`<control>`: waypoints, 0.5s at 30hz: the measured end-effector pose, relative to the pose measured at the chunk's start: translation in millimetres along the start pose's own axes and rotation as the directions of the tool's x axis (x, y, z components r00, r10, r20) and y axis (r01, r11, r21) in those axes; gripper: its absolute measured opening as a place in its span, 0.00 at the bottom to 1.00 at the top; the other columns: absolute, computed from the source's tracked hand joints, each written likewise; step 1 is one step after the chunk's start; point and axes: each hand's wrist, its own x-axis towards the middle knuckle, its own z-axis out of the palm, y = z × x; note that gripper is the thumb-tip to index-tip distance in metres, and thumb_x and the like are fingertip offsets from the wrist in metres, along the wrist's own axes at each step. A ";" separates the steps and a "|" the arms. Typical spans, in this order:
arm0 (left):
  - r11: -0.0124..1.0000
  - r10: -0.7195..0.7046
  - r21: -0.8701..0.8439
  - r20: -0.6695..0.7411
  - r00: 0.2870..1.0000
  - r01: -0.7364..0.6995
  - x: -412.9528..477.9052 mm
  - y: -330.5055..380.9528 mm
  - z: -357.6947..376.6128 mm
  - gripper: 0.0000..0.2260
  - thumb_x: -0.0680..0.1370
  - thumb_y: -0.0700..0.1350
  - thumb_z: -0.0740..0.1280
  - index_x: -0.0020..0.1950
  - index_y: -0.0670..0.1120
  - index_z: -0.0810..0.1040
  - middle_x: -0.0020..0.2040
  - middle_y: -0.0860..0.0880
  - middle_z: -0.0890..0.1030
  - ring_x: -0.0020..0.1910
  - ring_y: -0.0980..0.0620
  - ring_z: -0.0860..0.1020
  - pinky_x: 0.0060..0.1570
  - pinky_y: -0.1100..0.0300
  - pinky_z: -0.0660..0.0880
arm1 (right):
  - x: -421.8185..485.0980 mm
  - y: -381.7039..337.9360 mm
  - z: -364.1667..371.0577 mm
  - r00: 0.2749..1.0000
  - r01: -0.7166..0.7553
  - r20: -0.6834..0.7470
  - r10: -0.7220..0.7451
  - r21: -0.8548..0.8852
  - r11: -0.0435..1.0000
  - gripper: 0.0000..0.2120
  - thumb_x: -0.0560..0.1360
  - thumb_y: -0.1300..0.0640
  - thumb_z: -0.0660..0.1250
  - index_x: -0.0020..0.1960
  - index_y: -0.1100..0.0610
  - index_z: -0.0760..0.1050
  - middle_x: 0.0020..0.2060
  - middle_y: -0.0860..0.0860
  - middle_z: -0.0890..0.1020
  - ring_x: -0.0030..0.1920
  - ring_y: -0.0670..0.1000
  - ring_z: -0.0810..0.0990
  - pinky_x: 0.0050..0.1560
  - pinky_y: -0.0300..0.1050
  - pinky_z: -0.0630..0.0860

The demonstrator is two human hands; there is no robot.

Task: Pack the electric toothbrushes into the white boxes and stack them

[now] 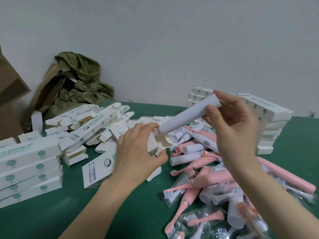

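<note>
Over the table, my left hand gripped a white box by its open end; my right hand pinched a white toothbrush, tip at that opening.

Green table against pale wall
</note>
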 end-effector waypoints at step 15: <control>0.999 -0.038 -0.034 -0.103 0.994 0.035 0.2 5.6 -8.3 0.21 0.64 0.52 0.67 0.58 0.56 0.74 0.49 0.56 0.67 0.52 0.52 0.69 0.55 0.52 0.65 | 21.7 6.4 26.9 0.675 0.458 0.736 0.055 -0.476 0.751 0.08 0.75 0.56 0.68 0.53 0.54 0.82 0.49 0.48 0.78 0.46 0.44 0.74 0.48 0.27 0.68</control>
